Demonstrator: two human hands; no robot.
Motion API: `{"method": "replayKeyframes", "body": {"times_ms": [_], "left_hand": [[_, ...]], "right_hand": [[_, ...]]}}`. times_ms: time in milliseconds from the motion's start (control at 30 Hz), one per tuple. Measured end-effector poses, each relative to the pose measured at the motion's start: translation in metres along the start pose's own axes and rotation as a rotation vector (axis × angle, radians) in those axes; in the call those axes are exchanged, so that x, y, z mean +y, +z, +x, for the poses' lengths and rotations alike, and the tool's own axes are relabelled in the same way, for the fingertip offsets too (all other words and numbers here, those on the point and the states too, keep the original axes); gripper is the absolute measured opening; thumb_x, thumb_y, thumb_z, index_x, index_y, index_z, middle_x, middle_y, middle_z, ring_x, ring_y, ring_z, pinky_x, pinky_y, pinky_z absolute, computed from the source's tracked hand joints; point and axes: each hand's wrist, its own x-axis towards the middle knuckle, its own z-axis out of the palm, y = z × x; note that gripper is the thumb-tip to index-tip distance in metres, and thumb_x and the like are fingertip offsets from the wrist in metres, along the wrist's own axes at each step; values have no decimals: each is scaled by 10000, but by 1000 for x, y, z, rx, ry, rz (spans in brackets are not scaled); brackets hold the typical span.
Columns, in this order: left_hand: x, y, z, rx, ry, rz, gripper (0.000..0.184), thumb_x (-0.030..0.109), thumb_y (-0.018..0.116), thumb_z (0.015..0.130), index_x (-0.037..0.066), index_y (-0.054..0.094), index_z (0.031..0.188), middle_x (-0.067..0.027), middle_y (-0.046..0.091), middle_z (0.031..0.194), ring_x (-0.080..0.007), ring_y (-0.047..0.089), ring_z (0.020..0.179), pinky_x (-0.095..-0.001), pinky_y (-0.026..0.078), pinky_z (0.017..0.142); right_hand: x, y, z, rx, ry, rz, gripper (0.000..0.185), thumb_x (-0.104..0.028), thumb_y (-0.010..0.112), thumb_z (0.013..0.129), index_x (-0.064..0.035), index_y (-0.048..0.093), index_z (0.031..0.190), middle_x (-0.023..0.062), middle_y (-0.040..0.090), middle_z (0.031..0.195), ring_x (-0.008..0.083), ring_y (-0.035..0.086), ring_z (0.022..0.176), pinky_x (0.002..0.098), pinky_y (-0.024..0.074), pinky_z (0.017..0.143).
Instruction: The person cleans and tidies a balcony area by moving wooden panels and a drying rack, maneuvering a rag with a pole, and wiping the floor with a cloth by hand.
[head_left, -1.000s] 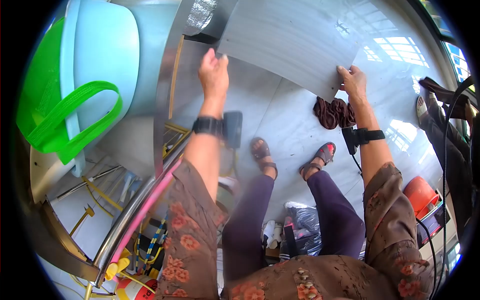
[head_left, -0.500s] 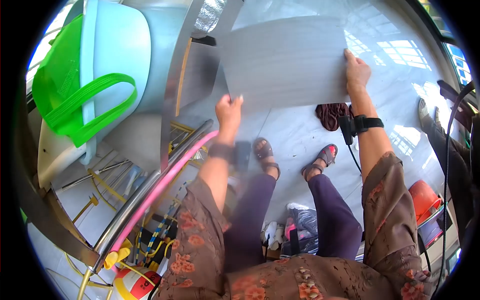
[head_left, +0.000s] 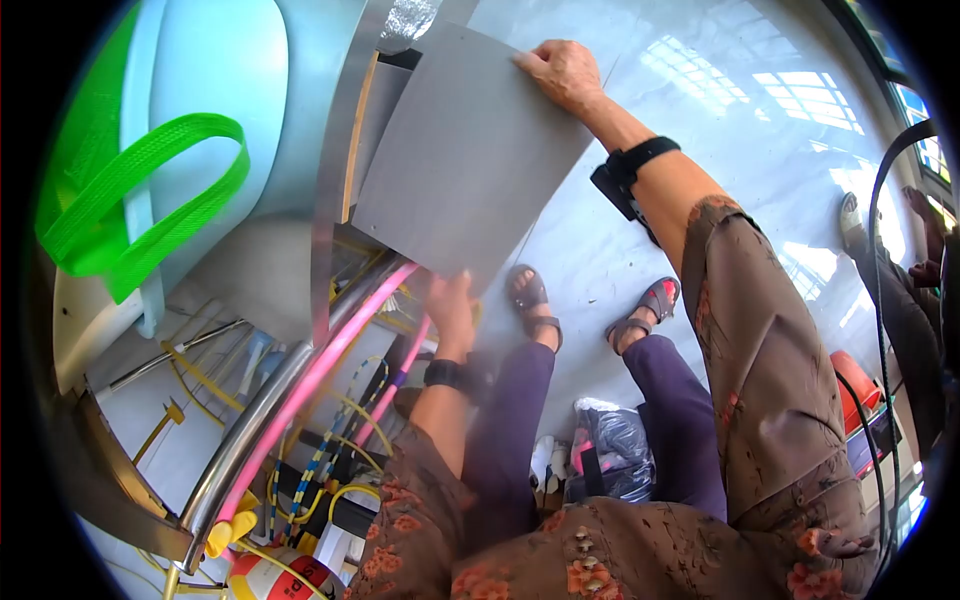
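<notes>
A flat grey panel (head_left: 470, 150) is held tilted in front of me, beside an open compartment at the edge of a metal-edged unit (head_left: 365, 130). My right hand (head_left: 568, 75) is closed on the panel's upper right edge. At its lower edge my left hand (head_left: 450, 310), blurred by motion, has its fingers pressed against the panel. Under the panel's lower left corner run a steel rail (head_left: 245, 440) and a pink tube (head_left: 290, 405). Both wrists wear black straps.
A light blue tub (head_left: 215, 100) with a green bag (head_left: 90, 200) stands at left. Cords and a red-and-white container (head_left: 285, 577) lie lower left. A plastic-wrapped bundle (head_left: 610, 450) lies between my legs. Another person's legs (head_left: 900, 310) and a red bucket (head_left: 855, 385) are at right.
The panel has swung left and turned steeper, towards the compartment. My right hand has moved up and left with it, and my left hand has moved down. The dark cloth is no longer visible.
</notes>
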Motion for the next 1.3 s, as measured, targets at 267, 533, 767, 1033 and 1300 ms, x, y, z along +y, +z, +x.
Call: {"method": "replayKeyframes", "body": {"times_ms": [267,533,767,1033,1300], "left_hand": [[-20,4,7,54,-104,-16,177,169,663,784,48,534,779,-23,550,722,-100,506,567,-228,441,472],[-25,1,12,19,-151,-63,183,177,656,793,57,520,817,-36,540,680,-118,510,522,-259,483,465],[-8,4,6,-39,-175,14,222,214,641,812,53,488,807,-14,475,657,-112,473,547,-268,490,504],[-14,-1,3,-121,-129,30,226,260,594,848,66,494,909,-29,514,752,-115,491,614,-265,488,534],[34,-4,-16,-348,-493,479,213,248,548,873,36,537,852,-77,561,697,-165,591,600,-249,466,501]], "right_hand": [[-8,39,22,-104,-204,-56,311,-331,512,789,-98,670,919,122,646,885,302,585,867,364,466,779],[-21,40,-38,304,-519,-201,252,-172,519,716,-95,592,945,116,531,944,269,509,931,431,402,778],[108,18,-199,162,-24,0,314,-36,609,669,-93,585,977,102,515,914,301,499,909,406,419,743],[260,-10,-222,-92,747,-397,884,-219,731,653,-322,213,1362,247,160,1376,462,361,1136,534,398,854],[321,-8,-205,211,486,-335,539,-94,647,629,-228,486,1127,136,431,959,332,472,939,417,439,779]]}}
